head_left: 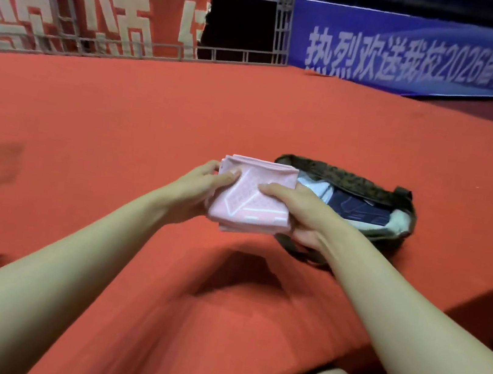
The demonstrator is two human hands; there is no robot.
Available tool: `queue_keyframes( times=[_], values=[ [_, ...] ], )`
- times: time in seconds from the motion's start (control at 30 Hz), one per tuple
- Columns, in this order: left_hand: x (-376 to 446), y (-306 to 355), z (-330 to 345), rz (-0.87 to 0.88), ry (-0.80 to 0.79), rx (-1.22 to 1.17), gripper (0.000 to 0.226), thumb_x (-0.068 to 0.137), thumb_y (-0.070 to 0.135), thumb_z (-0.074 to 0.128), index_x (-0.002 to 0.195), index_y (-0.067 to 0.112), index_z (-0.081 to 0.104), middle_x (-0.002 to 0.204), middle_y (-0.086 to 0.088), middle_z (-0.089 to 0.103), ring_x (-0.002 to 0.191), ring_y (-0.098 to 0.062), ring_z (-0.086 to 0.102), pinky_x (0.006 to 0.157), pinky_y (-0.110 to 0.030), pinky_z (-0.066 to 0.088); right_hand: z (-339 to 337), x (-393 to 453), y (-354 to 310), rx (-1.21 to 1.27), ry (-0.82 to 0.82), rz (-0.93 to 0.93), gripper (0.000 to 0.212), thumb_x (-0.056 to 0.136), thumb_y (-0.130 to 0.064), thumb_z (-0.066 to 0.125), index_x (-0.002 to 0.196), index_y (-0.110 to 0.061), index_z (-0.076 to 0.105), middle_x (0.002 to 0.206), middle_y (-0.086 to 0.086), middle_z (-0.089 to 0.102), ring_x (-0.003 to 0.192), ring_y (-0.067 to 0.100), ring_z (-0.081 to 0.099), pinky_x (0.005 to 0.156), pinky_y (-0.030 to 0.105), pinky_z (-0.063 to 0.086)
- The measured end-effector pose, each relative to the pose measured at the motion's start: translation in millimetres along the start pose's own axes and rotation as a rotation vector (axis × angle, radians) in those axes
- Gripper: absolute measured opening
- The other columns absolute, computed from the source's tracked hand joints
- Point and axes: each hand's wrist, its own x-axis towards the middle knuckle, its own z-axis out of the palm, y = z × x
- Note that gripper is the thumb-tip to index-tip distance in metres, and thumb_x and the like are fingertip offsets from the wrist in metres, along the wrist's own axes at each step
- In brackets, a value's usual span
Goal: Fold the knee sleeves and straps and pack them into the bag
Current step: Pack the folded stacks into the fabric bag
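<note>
Gripping the folded pink knee sleeve (248, 198) with both hands, left hand (196, 190) and right hand (294, 208), above the red carpet (151, 127). Bag (366, 188) open just right of it, nearest the right hand.

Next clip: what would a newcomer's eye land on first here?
The folded pink knee sleeve at centre, pinched between the left hand and right hand above the red carpet. Just right of it sits the open camouflage bag, dark items already inside.

"热烈欢送我校2026届毕业生" on blue banner (424, 56)
</note>
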Motion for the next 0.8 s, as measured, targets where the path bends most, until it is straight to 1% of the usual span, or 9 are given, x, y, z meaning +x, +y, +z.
queue_keyframes(
  times=[0.13,0.23,0.3,0.37,0.43,0.5,0.6,0.7,0.8],
  values=[
    [37,20,41,0.008,0.021,0.133,0.041,0.109,0.047,0.045,0.117,0.013,0.067,0.103,-0.002,0.07,0.076,-0.013,0.067,0.073,-0.036,0.062,-57,5,-28,-0.054,0.186,-0.12,0.041,0.096,-0.001,0.063,0.135,-0.011,0.057,0.115,0.014,0.073,0.094,0.024,0.072,0.079,0.039,0.062],
    [79,18,52,0.04,0.157,0.445,0.029,0.103,0.035,0.06,0.119,0.01,0.061,0.118,-0.008,0.064,0.09,-0.019,0.066,0.083,-0.042,0.061,-99,11,-40,-0.001,0.291,-0.103,0.036,0.096,-0.003,0.062,0.13,-0.015,0.058,0.11,0.014,0.073,0.084,0.023,0.072,0.068,0.04,0.063],
    [107,14,57,0.099,0.236,0.74,0.055,0.094,0.04,0.071,0.134,0.006,0.055,0.131,-0.013,0.061,0.111,-0.027,0.064,0.095,-0.044,0.057,-122,15,-40,-0.017,0.352,-0.093,0.036,0.093,-0.005,0.065,0.126,-0.015,0.058,0.11,0.013,0.073,0.085,0.023,0.073,0.062,0.036,0.062],
    [129,9,61,0.172,0.261,0.898,0.081,0.086,0.054,0.074,0.145,0.005,0.047,0.141,-0.015,0.053,0.129,-0.03,0.056,0.106,-0.045,0.048,-137,26,-35,-0.127,0.371,-0.095,0.05,0.081,-0.011,0.068,0.131,-0.01,0.061,0.115,0.014,0.074,0.096,0.025,0.074,0.067,0.033,0.06],
    [148,4,67,0.146,0.239,0.956,0.091,0.074,0.071,0.066,0.14,0.01,0.052,0.137,-0.013,0.057,0.128,-0.031,0.057,0.103,-0.045,0.05,-150,39,-26,-0.191,0.369,-0.073,0.059,0.075,-0.013,0.068,0.133,-0.009,0.061,0.116,0.016,0.074,0.099,0.025,0.074,0.069,0.033,0.06],
    [164,0,71,0.093,0.202,1.022,0.07,0.065,0.075,0.055,0.106,0.02,0.063,0.11,-0.009,0.068,0.108,-0.033,0.066,0.083,-0.038,0.052,-158,50,-21,-0.145,0.379,-0.042,0.059,0.074,-0.014,0.069,0.133,-0.011,0.061,0.118,0.018,0.073,0.1,0.026,0.074,0.072,0.037,0.062],
    [183,3,73,0.113,0.219,1.029,0.028,0.082,0.04,0.06,0.071,0.016,0.052,0.081,-0.012,0.062,0.089,-0.038,0.066,0.068,-0.035,0.043,-162,60,-20,-0.007,0.377,-0.002,0.036,0.091,-0.002,0.065,0.127,-0.008,0.063,0.11,0.019,0.076,0.092,0.028,0.074,0.077,0.042,0.063],
    [195,21,59,0.165,0.307,0.842,0.025,0.094,0.019,0.055,0.069,0.013,0.052,0.074,-0.009,0.059,0.074,-0.028,0.055,0.065,-0.033,0.038,-162,77,-20,0.084,0.359,0.051,0.019,0.097,0.003,0.061,0.114,-0.002,0.066,0.086,0.015,0.078,0.07,0.023,0.075,0.062,0.038,0.065],
    [195,34,44,0.195,0.257,0.641,0.018,0.094,0.016,0.056,0.078,0.012,0.062,0.07,-0.003,0.06,0.063,-0.018,0.053,0.06,-0.028,0.043,-146,97,-24,0.043,0.342,0.051,0.015,0.096,0.003,0.061,0.11,-0.001,0.066,0.09,0.017,0.075,0.069,0.023,0.073,0.062,0.036,0.063]
  ],
)
